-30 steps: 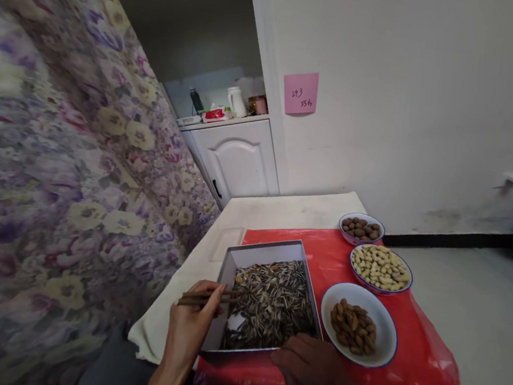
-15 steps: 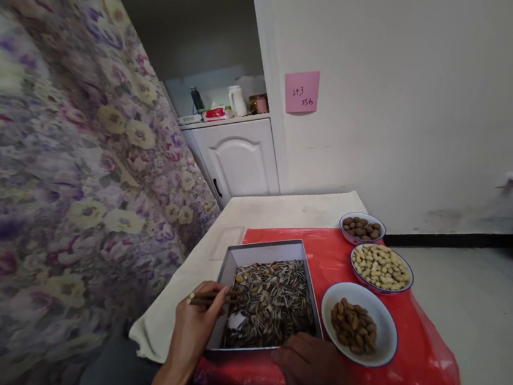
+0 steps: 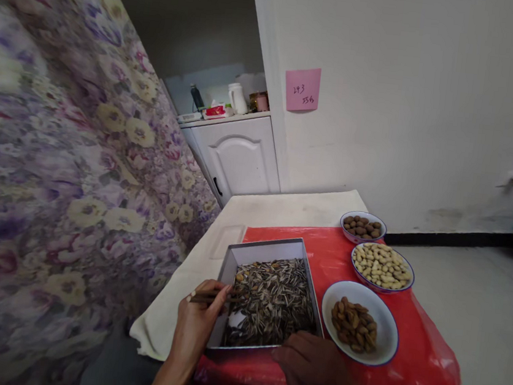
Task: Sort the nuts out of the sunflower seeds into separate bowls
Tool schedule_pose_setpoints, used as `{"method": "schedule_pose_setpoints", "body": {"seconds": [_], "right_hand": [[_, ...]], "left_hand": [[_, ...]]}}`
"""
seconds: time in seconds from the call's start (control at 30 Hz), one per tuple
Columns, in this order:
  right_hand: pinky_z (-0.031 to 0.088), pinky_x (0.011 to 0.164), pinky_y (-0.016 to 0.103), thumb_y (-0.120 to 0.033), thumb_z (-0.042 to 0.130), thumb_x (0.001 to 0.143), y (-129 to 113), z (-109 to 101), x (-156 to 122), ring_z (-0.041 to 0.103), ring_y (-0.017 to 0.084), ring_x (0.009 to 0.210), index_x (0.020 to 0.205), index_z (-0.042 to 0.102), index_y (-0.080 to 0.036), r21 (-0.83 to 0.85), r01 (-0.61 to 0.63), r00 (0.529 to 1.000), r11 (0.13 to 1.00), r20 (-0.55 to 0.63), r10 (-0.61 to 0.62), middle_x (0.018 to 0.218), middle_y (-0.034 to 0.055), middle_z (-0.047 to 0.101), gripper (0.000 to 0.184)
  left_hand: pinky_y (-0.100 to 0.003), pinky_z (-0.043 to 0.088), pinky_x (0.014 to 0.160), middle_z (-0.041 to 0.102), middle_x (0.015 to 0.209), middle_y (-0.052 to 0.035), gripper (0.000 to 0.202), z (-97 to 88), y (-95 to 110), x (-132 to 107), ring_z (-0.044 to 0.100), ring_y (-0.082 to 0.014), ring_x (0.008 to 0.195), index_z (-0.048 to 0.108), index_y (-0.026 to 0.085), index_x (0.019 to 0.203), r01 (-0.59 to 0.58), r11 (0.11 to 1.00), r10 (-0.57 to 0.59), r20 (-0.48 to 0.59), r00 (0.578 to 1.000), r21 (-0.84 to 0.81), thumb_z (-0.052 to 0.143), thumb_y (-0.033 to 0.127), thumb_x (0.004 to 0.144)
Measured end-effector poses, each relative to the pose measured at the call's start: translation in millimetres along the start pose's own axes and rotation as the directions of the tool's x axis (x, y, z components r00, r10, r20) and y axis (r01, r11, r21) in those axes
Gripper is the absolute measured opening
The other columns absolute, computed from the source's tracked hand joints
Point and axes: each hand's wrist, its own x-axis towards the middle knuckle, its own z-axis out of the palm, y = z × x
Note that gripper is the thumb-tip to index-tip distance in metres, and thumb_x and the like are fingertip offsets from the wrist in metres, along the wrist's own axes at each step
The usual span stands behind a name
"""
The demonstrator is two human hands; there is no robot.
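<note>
My left hand [image 3: 199, 317] is closed around a pair of wooden chopsticks [image 3: 207, 297]. Their tips reach over the left side of a shallow white box [image 3: 256, 253] and touch or hover near the seeds; I cannot tell which. Striped sunflower seeds [image 3: 276, 300] cover most of the box's bottom, with a few orange-brown almonds [image 3: 241, 275] among them at the far left. A patch of white bottom shows near the chopsticks. At the near right corner of the box, my right hand [image 3: 309, 360] is shut on the rim, its fingers partly in shadow.
Right of the box stand a white bowl of almonds [image 3: 386, 334], a bowl of unshelled peanuts [image 3: 382, 267] and a bowl of round brown nuts [image 3: 362, 227]. Red plastic sheeting [image 3: 426, 366] lies under them on a cream tablecloth [image 3: 291, 211]. A floral curtain [image 3: 75, 196] hangs at left.
Almost nothing differs. Both hands keep their places and the chopsticks have barely shifted; the view has moved very slightly.
</note>
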Motion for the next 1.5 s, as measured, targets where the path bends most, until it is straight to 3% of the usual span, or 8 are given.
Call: {"method": "schedule_pose_setpoints", "body": {"seconds": [0.53,0.83,1.0,1.17,1.3,1.5], "right_hand": [[0.034,0.059,0.028,-0.006,0.045,0.089,-1,-1,1,0.053,0.017,0.069,0.092,0.059,-0.019,-0.013,0.009,1.0,1.0,-0.019,-0.009,0.079,0.0031,0.062,0.019],[0.036,0.061,0.029,-0.008,0.046,0.088,0,1,-1,0.055,0.019,0.072,0.094,0.061,-0.019,-0.025,-0.017,0.999,1.0,0.039,0.018,0.081,0.004,0.063,0.02],[0.037,0.062,0.029,-0.006,0.048,0.087,-2,-3,2,0.056,0.018,0.074,0.097,0.061,-0.019,-0.042,-0.02,0.999,0.999,0.049,0.022,0.084,0.0038,0.065,0.021],[0.035,0.061,0.029,-0.006,0.05,0.083,-2,-4,3,0.056,0.018,0.075,0.095,0.06,-0.019,-0.077,-0.013,0.997,0.997,0.079,0.019,0.084,0.0032,0.064,0.02],[0.034,0.06,0.029,-0.007,0.051,0.082,-2,-7,7,0.055,0.017,0.073,0.089,0.059,-0.018,-0.125,-0.007,0.996,0.992,0.087,0.018,0.082,0.0027,0.063,0.016],[0.036,0.063,0.028,-0.009,0.051,0.083,-1,-9,7,0.054,0.017,0.077,0.084,0.055,-0.019,-0.138,-0.004,0.992,0.99,0.121,0.021,0.085,0.0026,0.062,0.011]], "left_hand": [[-0.022,0.046,0.053,0.063,0.057,0.0019,0.031,-0.1,-1,-3,0.06,-0.0141,0.052,0.065,0.019,0.073,-0.018,0.997,0.015,-0.042,0.999,-0.081,0.061,0.048,0.084],[-0.022,0.046,0.052,0.063,0.054,0.0024,0.028,-6.8,8,-6,0.059,-0.0139,0.05,0.066,0.018,0.074,-0.006,0.989,-0.004,-0.064,0.998,-0.151,0.064,0.045,0.082],[-0.023,0.049,0.051,0.063,0.051,0.0027,0.025,-17.8,33,-9,0.058,-0.0144,0.049,0.066,0.018,0.073,0.013,0.953,-0.048,-0.106,0.993,-0.302,0.068,0.042,0.078],[-0.022,0.05,0.055,0.064,0.052,0.0033,0.022,-19.7,76,-15,0.058,-0.0134,0.052,0.065,0.019,0.069,0.008,0.923,-0.069,-0.147,0.987,-0.385,0.069,0.039,0.079],[-0.023,0.05,0.055,0.062,0.052,0.0037,0.021,-5.4,108,-17,0.058,-0.0139,0.052,0.064,0.02,0.069,-0.029,0.893,-0.043,-0.15,0.988,-0.449,0.068,0.038,0.079],[-0.026,0.049,0.051,0.062,0.052,0.0037,0.019,25.3,130,-20,0.058,-0.015,0.049,0.069,0.02,0.077,-0.014,0.839,0.033,0.026,0.999,-0.545,0.068,0.039,0.076]]}}
